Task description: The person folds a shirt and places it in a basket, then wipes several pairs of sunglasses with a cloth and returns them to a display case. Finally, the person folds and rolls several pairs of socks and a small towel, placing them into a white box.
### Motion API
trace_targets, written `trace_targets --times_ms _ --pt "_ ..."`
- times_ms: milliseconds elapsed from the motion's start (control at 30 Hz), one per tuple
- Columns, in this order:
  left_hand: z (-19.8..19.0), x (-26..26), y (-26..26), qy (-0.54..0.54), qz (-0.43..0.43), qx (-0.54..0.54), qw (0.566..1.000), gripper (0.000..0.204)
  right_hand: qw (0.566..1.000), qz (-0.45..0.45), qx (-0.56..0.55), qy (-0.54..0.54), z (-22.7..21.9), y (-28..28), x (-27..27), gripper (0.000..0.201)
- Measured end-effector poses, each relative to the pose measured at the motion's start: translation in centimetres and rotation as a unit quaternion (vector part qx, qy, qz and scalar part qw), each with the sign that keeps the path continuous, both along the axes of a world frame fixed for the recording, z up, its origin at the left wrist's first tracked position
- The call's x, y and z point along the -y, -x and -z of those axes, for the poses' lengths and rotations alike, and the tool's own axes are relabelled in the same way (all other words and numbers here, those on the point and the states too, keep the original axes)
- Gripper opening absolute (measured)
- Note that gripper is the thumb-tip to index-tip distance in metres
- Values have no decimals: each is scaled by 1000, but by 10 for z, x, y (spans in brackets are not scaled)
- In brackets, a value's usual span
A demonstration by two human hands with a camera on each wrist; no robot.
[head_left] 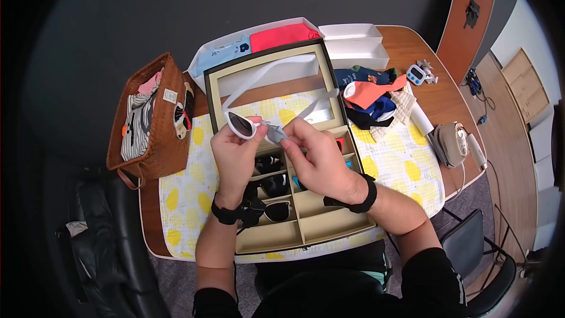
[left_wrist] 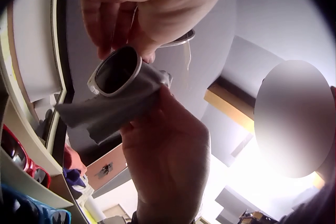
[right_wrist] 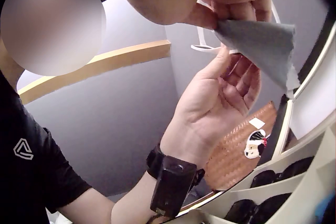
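White-framed sunglasses (head_left: 241,125) are held up over the open case by my left hand (head_left: 233,159), which pinches the frame near its middle. My right hand (head_left: 323,164) pinches a small grey cloth (head_left: 275,133) against the other lens. In the left wrist view the cloth (left_wrist: 105,116) lies along the edge of a dark lens (left_wrist: 118,70), its loose end hanging out. The right wrist view shows the cloth (right_wrist: 265,48) draped from the fingers, covering part of the frame. Under both hands is the divided case (head_left: 268,237), holding several sunglasses (head_left: 275,185).
The case's windowed lid (head_left: 213,91) stands raised behind the hands. A brown woven basket (head_left: 154,147) of clothes is at left. At right lie piled socks (head_left: 371,94), a timer (head_left: 416,74) and a beige appliance (head_left: 452,144). White boxes (head_left: 356,53) stand behind.
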State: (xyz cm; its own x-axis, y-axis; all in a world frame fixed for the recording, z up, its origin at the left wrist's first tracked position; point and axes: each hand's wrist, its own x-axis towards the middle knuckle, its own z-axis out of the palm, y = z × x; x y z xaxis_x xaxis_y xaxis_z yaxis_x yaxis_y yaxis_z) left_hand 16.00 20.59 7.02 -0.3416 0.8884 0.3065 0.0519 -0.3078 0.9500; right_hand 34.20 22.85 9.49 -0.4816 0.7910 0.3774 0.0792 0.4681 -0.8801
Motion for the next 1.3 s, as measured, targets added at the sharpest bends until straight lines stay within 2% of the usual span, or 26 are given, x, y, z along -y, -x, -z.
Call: trace_targets --times_ms 67,167,367,433,567,767,867,1000,1167,1300 --pt "-6 5 -5 0 1 -30 1000 20 999 -8 -24 28 -1 1 1 8" --pt "-4 6 -7 -23 -3 -39 999 19 1000 5 -22 2 -1 3 1 7" --pt "3 -3 6 -11 -26 12 1000 19 999 -14 -18 -23 5 2 -4 7" --pt "3 -4 6 -17 -27 19 999 19 999 -28 -29 22 6 1 -6 6" --pt "-2 0 4 -15 1 14 1000 19 999 -37 -18 34 4 2 -3 5" --pt "3 -1 4 -15 22 40 999 19 999 -23 -40 5 7 4 -4 5" --pt "2 -4 10 0 7 67 998 18 999 -30 -27 -12 3 0 -4 4" --pt "1 -2 6 -11 -5 67 998 18 999 -34 -25 -15 3 0 -6 5" --pt "-1 4 0 -4 25 43 999 19 999 -31 -16 -24 2 0 -4 6" --pt "-3 5 -2 -18 21 35 999 19 993 -2 43 -109 -2 1 -6 6"
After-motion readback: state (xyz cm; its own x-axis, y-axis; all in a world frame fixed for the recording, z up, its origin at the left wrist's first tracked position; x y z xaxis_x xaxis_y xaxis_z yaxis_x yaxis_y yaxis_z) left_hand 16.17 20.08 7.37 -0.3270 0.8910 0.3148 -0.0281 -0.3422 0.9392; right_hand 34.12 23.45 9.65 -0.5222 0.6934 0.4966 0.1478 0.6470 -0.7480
